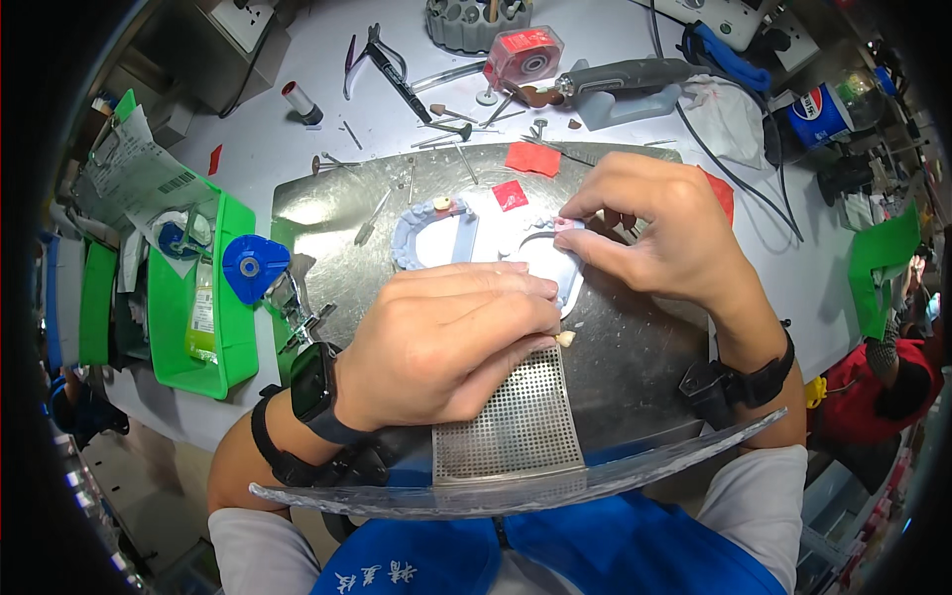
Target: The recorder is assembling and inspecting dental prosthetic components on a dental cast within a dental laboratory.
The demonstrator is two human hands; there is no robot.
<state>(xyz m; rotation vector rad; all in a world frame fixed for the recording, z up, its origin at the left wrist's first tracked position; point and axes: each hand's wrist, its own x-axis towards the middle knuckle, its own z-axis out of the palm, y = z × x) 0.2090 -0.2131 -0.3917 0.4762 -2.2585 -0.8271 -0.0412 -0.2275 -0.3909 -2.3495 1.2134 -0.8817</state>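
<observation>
Two hands work over the metal plate (327, 213): right hand (662, 230) pinches a small pink piece (567, 225) onto the white dental model (540, 260) at plate centre; left hand (441, 342), fingers curled together, pins the model's near edge. Blue arch model (416, 230) lies left of it. Likely seating step; next needs a steady press.

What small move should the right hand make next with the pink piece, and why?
Probably lower the pink piece onto the blue model just under it. The right hand pinches it at the fingertips right above that model, while the left hand rests over the model's near side.
</observation>
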